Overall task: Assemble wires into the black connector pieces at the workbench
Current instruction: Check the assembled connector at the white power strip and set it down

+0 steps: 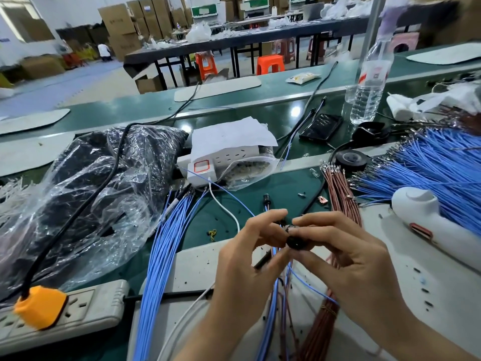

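At far left on the bench (286,183), a grey strip (78,308) is seen with an orange plug (39,306) seated in it, and a black cord is led up from the plug over a clear bag (99,194) of dark parts. Just right of the bag, a blue bundle (166,243) is laid from mid-bench down to the near edge. Behind its far end, a white socket block (221,162) is partly wrapped in plastic and covered by a paper sheet (229,136).

Near the middle, above a pale pad (197,264), a small round black connector (296,242) is held off the surface. It is pinched from the left by the thumb and forefinger of the left hand (247,259). From the right it is grasped by the curled thumb and fingertips of the right hand (346,259). Blue and brown strands are seen hanging from the connector, down between the wrists.

Beyond the right hand, brown wires (341,194) with metal terminals are fanned on the bench. A tape roll (351,158) is set at their far end, a phone (321,126) further back, and a water bottle (369,82) stood upright behind that. At far right, a blue pile (429,168) of terminated wires is spread, and a white tool (426,220) is laid just in front of it.
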A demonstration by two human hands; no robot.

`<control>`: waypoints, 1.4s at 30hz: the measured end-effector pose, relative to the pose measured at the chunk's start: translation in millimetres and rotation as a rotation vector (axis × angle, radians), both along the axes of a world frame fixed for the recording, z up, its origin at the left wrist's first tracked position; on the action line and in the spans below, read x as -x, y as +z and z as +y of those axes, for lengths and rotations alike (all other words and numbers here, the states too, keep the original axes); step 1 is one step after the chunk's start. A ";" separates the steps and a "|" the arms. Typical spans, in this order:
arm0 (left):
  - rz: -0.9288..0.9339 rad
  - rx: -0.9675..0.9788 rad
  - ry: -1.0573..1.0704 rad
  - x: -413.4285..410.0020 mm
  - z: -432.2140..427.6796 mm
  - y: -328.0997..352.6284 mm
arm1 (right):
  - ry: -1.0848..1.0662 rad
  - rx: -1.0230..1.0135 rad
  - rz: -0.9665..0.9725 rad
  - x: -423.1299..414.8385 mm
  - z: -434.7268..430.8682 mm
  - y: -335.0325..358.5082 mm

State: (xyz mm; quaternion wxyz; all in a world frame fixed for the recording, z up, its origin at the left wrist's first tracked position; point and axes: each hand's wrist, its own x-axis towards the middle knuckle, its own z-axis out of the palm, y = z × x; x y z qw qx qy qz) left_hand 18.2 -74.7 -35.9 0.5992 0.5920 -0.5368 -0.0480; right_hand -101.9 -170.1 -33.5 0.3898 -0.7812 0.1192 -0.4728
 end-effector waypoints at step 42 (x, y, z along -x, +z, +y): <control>0.259 -0.118 -0.124 8.9 -1.5 -1.8 | -0.031 0.089 -0.130 1.0 6.5 -4.1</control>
